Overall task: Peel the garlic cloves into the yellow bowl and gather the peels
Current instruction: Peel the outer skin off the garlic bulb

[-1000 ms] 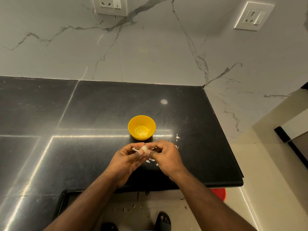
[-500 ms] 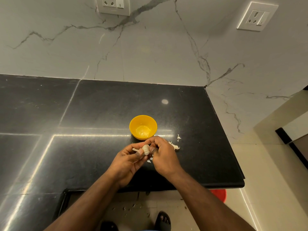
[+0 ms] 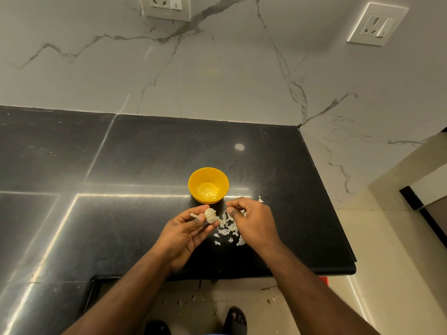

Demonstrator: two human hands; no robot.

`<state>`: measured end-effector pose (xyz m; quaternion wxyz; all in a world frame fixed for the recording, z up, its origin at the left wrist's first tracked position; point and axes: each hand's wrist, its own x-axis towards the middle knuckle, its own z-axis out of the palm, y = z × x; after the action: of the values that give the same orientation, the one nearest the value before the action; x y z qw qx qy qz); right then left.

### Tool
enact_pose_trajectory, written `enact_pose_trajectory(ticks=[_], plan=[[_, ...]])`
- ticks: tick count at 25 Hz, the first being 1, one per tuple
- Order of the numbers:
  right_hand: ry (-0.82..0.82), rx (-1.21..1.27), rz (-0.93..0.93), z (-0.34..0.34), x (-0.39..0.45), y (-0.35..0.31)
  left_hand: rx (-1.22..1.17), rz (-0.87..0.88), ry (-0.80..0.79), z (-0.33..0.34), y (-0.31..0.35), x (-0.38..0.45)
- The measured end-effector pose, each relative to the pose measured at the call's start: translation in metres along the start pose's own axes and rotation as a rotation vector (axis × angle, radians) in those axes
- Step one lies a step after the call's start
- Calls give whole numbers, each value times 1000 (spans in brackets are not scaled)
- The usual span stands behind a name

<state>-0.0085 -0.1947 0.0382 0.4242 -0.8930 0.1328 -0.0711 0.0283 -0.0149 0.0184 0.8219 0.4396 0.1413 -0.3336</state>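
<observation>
L hand (image 3: 186,234) pinches small white garlic bulb (image 3: 210,215); R hand (image 3: 251,220) curled, contents unclear. Pry one clove off w/ thumbnail, over round yellow plastic bowl (image 3: 208,185).

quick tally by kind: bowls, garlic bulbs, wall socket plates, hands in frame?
yellow bowl: 1
garlic bulb, held in the left hand: 1
wall socket plates: 2
hands, left hand and right hand: 2
Total: 6
</observation>
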Motion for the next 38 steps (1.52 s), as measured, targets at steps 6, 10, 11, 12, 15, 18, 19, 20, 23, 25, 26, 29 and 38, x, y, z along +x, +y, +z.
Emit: enact_pose_trajectory(ticks=[6,10,11,12,15,18,19,20,23,25,26,29,38], plan=[[-134,205,26,8,-9,-9,35,8,-10,0,-2,3],[-146,137,36,15,-11,-7,60,4,-18,-1,-4,2],[-134,132,48,16,-10,-6,57,5,-17,-1,-4,2],[-109,137,63,16,-8,-4,55,7,-13,-1,-4,2],[-110,160,61,8,-4,-3,61,33,-11,-1,-3,3],[-153,185,14,9,-8,-7,80,65,-31,0,-3,3],[-141,200,6,11,-10,-8,92,73,-42,0,-3,3],[-117,223,2,14,-11,-7,106,79,-49,0,-3,3],[-85,267,24,17,-10,-2,158,63,-59,-4,-2,3],[-90,201,42,16,-10,-2,206,39,-74,-6,-3,1],[-73,180,65,16,-10,-1,227,34,-76,-7,-4,0],[-7,171,143,12,-5,6,292,65,-16,-9,-4,1],[98,24,2,13,-6,19,386,137,137,-26,-2,10]])
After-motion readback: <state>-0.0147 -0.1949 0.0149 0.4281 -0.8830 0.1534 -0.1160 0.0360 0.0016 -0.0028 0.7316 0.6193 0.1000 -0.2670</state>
